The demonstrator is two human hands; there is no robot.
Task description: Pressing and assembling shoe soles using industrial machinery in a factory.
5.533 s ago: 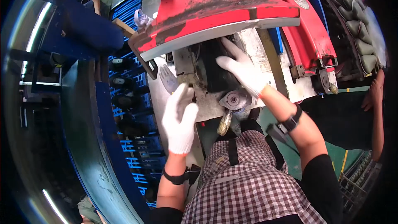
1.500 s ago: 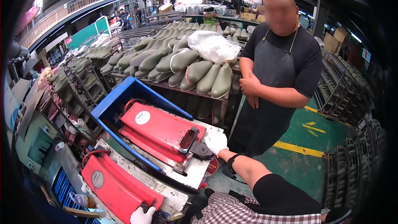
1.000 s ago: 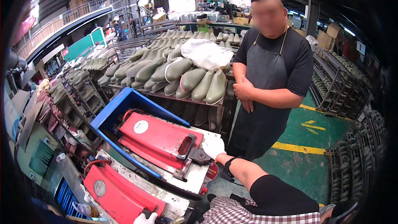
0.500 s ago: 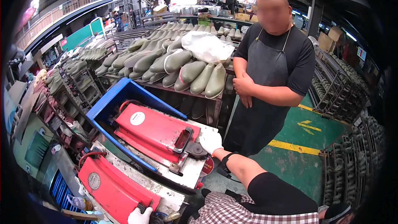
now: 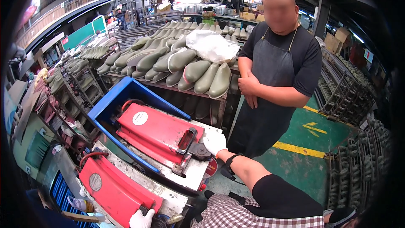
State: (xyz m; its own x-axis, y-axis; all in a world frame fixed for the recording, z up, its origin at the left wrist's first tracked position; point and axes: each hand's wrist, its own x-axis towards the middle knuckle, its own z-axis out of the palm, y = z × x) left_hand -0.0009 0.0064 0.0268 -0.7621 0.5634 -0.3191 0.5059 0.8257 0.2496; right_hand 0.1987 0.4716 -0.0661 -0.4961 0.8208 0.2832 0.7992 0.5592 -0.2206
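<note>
At left hand (image 5: 141, 219) and right hand (image 5: 214, 142), I cannot confirm finger closure. The near red lid (image 5: 114, 188) meets the left fingers; a black latch (image 5: 200, 152) sits beside the right. Unexpected lid movement could pinch either.

The gloved left grip (image 5: 142, 219) touches the nearer red cover (image 5: 114, 188).

Bright center, a tube lamp (image 5: 357, 37) glaring (rim bent, black); distance perhaps soft.

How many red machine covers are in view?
2: the upper red cover, partly inside the blue frame and near the right hand; the lower red cover, its near end at the left hand.
</note>
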